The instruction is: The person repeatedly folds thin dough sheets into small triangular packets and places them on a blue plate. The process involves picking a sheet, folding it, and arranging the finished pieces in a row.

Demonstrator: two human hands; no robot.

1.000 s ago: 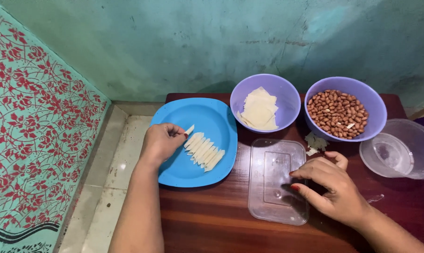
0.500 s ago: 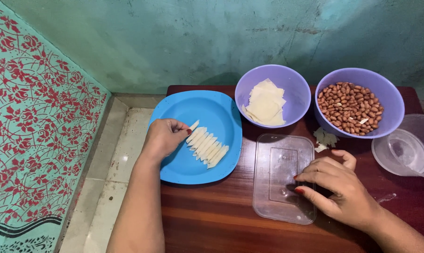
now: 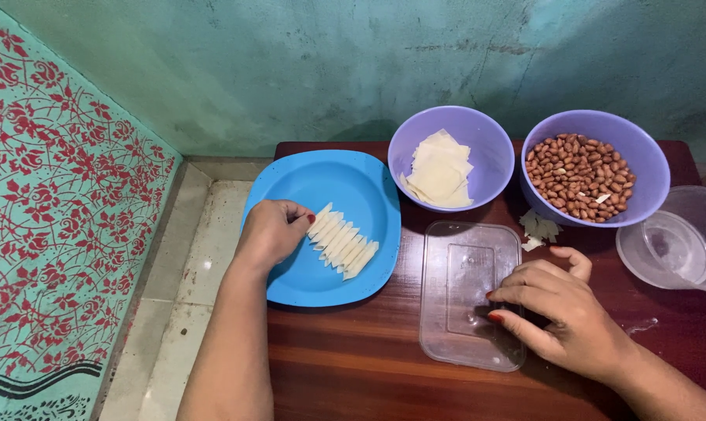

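Risk noted of row of pale folded wrappers (image 3: 343,242) at plate centre on blue plate (image 3: 368,187) being knocked askew by left hand (image 3: 269,234), grip pinched on nine-o'clock end piece; right hand (image 3: 560,312) flat, holding nothing, on clear lid (image 3: 466,265) on tabletop (image 3: 353,374).

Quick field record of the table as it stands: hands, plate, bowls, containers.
left hand: fingertips on the row of rolled wrappers
right hand: fingertips resting on clear lid
blue plate: holds the rolls
left purple bowl: flat wrapper sheets
right purple bowl: peanuts
clear container: far right, looks empty
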